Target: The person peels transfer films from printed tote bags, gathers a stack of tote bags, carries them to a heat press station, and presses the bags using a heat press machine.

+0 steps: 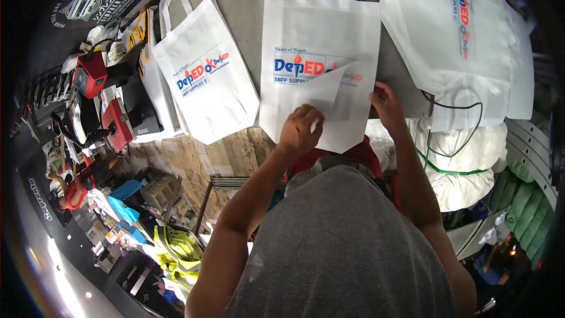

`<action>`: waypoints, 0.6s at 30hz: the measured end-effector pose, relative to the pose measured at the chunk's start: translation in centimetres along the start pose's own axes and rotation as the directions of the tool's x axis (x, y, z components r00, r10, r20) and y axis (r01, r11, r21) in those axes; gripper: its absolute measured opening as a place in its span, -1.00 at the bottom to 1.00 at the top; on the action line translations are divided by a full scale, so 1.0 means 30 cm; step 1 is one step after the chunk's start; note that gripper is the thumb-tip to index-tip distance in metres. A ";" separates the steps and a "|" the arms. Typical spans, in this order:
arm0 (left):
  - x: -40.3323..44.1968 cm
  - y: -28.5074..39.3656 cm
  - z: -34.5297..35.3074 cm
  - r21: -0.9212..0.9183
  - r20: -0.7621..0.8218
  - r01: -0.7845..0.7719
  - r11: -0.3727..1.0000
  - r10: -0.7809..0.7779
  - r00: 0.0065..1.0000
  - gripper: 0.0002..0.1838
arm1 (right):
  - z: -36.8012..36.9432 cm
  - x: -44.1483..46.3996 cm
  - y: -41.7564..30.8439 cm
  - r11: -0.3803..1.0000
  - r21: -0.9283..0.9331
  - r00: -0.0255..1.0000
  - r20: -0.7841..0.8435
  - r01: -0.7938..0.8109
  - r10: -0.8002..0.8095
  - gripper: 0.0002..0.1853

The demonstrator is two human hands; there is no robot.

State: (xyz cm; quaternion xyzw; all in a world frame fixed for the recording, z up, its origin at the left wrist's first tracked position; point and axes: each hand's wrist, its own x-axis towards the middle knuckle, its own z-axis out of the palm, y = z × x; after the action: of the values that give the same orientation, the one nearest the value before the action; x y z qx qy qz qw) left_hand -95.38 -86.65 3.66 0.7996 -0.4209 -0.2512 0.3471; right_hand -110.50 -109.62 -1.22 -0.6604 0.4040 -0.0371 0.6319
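A white tote bag [276, 29] with a blue and red DepED print lies flat in front of me, its handles pointing away. A thin, see-through white sheet [331, 95], like a transfer film, is folded back diagonally over the right part of the print. My left hand [301, 129] is closed, its fingertips pinching the lower end of this sheet. At the bag's right edge is my right hand [386, 107], fingers curled and thumb against the edge. A second printed tote bag [206, 106] lies to the left, tilted, touching neither hand.
Several printed white bags [412, 41] are stacked at the right, with a black cable [481, 119] hanging over them. Below stands a bulky white bundle [459, 185] with a green strap. Red-and-black machines [91, 75] stand left. Another person [75, 191] is at the far left.
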 end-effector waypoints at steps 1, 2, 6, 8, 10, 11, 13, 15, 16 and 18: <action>-0.015 -0.005 0.018 -0.063 0.001 -0.028 0.998 0.028 1.000 -0.88 | -0.002 0.005 0.011 1.000 -0.009 1.000 -0.001 0.001 -0.001 -0.58; -0.034 -0.004 0.025 -0.068 0.003 -0.029 0.997 0.030 1.000 -0.88 | -0.004 0.008 0.023 1.000 -0.012 1.000 -0.005 -0.002 0.001 -0.58; -0.129 0.046 0.005 -0.065 0.148 -0.008 0.998 0.017 0.989 -0.89 | -0.007 0.016 0.038 0.966 -0.224 0.987 -0.066 0.126 -0.144 -0.58; -0.213 0.009 0.000 0.001 0.319 0.132 0.991 -0.126 0.939 -0.89 | -0.002 0.013 0.027 0.913 -0.355 0.966 -0.078 0.203 -0.245 -0.58; -0.339 -0.074 -0.038 0.022 0.375 0.099 0.995 -0.100 0.921 -0.76 | 0.007 0.004 -0.011 0.998 -0.044 0.997 -0.071 -0.044 0.040 -0.60; -0.398 -0.088 -0.090 0.007 0.389 0.198 0.980 -0.185 0.903 -0.71 | 0.008 0.004 -0.012 0.998 -0.048 0.996 -0.081 -0.049 0.045 -0.60; -0.581 -0.215 -0.127 0.298 0.468 0.266 0.917 -0.384 0.796 -0.64 | 0.014 0.005 -0.008 0.999 -0.021 0.996 -0.089 -0.029 0.027 -0.63; -0.621 -0.257 -0.217 0.469 0.749 0.166 0.868 -0.490 0.446 -0.67 | 0.025 0.004 -0.007 1.000 -0.005 0.995 -0.102 0.010 -0.010 -0.64; -0.652 -0.297 -0.237 0.464 0.750 0.160 0.871 -0.483 0.451 -0.67 | 0.034 0.005 -0.007 0.999 0.014 0.993 -0.108 0.052 -0.050 -0.64; -0.678 -0.338 -0.251 0.216 0.472 0.595 0.774 -0.616 0.631 -0.69 | 0.054 0.003 0.004 0.994 -0.064 0.983 -0.158 0.086 -0.096 -0.63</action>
State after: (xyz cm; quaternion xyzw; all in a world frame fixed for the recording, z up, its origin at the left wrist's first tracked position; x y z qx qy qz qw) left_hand -95.66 -62.70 2.87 0.8024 -0.2098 -0.5496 0.1002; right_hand -109.60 -108.34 -1.69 -0.6909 0.4238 -0.1074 0.5758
